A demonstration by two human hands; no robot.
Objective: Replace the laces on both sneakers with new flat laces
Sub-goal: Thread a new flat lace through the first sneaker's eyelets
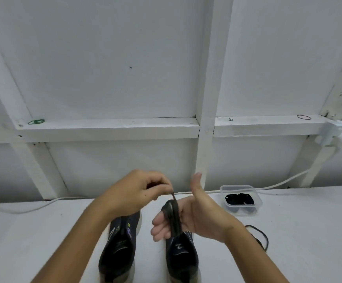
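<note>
Two dark sneakers stand side by side on the white table, heels toward me: the left sneaker [118, 250] and the right sneaker [181, 256]. A dark lace [173, 217] is wound in loops around the fingers of my right hand [194, 213], which is held flat above the right sneaker with the thumb up. My left hand [135, 190] pinches the free end of that lace just above the coil. Another loose dark lace [259, 236] lies on the table to the right, partly hidden by my right forearm.
A clear plastic container [240, 199] with black laces inside sits at the back right of the table. A white cable [278, 183] runs along the table's far edge. White wall framing stands behind, with rubber bands on its ledge [104, 126].
</note>
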